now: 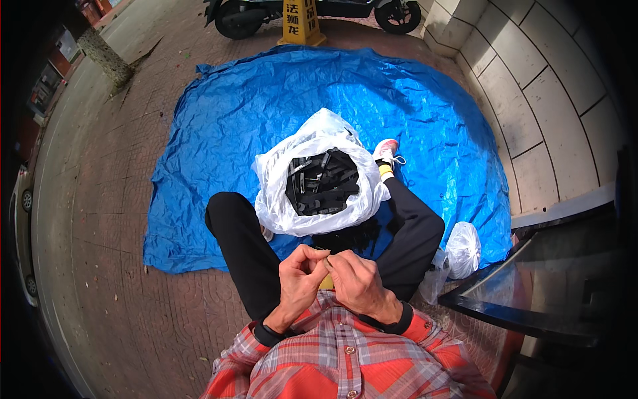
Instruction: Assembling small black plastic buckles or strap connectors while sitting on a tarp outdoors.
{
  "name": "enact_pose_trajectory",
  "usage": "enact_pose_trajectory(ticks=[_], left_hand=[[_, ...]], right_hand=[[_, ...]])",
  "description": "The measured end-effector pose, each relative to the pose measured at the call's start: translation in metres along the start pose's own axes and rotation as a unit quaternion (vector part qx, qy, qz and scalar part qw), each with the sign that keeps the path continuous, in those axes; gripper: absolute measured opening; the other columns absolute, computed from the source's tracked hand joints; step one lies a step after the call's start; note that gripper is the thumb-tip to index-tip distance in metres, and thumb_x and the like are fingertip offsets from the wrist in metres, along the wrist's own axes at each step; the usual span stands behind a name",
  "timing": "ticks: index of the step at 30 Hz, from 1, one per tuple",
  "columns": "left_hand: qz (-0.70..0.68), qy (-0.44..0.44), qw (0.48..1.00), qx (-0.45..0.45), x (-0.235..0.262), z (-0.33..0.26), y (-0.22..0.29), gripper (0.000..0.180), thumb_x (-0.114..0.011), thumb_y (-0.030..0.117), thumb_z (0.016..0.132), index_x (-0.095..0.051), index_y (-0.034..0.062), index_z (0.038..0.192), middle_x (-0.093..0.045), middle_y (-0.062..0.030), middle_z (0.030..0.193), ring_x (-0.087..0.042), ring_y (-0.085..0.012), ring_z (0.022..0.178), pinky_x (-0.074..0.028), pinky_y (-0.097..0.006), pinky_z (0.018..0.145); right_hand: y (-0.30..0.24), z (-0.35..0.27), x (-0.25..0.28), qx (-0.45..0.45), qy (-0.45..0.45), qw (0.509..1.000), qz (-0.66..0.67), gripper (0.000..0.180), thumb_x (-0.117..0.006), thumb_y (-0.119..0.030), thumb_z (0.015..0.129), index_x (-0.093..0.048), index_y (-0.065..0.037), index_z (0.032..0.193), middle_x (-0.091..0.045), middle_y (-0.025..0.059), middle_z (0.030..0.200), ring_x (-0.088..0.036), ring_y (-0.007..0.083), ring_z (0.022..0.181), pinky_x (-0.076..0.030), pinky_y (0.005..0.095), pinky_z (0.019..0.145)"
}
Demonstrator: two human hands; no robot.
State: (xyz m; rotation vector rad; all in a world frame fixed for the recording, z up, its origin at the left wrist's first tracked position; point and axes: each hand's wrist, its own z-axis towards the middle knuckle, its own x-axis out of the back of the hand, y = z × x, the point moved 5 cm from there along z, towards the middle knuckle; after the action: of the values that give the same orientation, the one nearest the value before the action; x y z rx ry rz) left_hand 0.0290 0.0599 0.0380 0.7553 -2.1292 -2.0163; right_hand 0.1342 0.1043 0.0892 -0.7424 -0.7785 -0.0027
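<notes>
My left hand (302, 276) and my right hand (359, 280) meet in front of my shirt, fingertips pinched together. Whatever sits between the fingers is too small and too covered to name. Just beyond them, between my bent legs, stands a white plastic bag (272, 193) with its mouth wide and rolled back. Many black narrow pieces (323, 183) fill it, some with a pale shine. More dark pieces (352, 238) lie in shadow between the bag and my hands.
A crumpled blue tarp (226, 113) spreads over the brick pavement (113, 266). On the right are a tied white bag (463, 249), a dark-framed glass panel (518, 279) and a tiled wall (525, 113). A yellow sign (300, 23) and a scooter (359, 8) stand at the far edge.
</notes>
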Motion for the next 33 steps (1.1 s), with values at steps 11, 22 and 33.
enact_pose_trajectory(ticks=[11, 22, 33], left_hand=[[-0.092, -0.115, 0.987, 0.056, 0.002, 0.000, 0.009, 0.019, -0.051, 0.004, 0.087, -0.055, 0.0008, 0.106, -0.053, 0.0027, 0.078, -0.043, -0.0010, 0.062, -0.033, -0.015, 0.052], [0.014, -0.041, 0.999, 0.004, 0.003, 0.007, 0.020, 0.024, -0.050, 0.013, 0.090, -0.049, -0.0008, 0.110, -0.055, -0.0033, 0.084, -0.047, -0.0051, 0.071, -0.039, -0.019, 0.061], [-0.099, -0.074, 0.981, 0.150, 0.003, 0.005, -0.011, 0.008, -0.056, 0.011, 0.086, -0.054, 0.0035, 0.086, -0.057, -0.0033, 0.063, -0.037, -0.0021, 0.046, -0.026, -0.017, 0.042]], right_hand=[[0.022, 0.008, 0.016, -0.071, -0.024, 0.993, 0.090, 0.014, -0.061, -0.013, 0.080, -0.055, -0.001, 0.085, -0.055, 0.0101, 0.085, -0.050, 0.0262, 0.084, -0.042, 0.0329, 0.070], [0.051, -0.012, -0.006, -0.355, -0.167, 0.803, 0.448, 0.031, -0.046, -0.029, 0.093, -0.051, -0.001, 0.078, -0.052, 0.0008, 0.065, -0.051, 0.0061, 0.058, -0.042, 0.0203, 0.051], [0.053, -0.025, -0.016, -0.371, -0.200, 0.777, 0.467, 0.020, -0.047, -0.020, 0.092, -0.052, -0.001, 0.087, -0.050, -0.0015, 0.070, -0.038, 0.0011, 0.054, -0.031, 0.0160, 0.046]])
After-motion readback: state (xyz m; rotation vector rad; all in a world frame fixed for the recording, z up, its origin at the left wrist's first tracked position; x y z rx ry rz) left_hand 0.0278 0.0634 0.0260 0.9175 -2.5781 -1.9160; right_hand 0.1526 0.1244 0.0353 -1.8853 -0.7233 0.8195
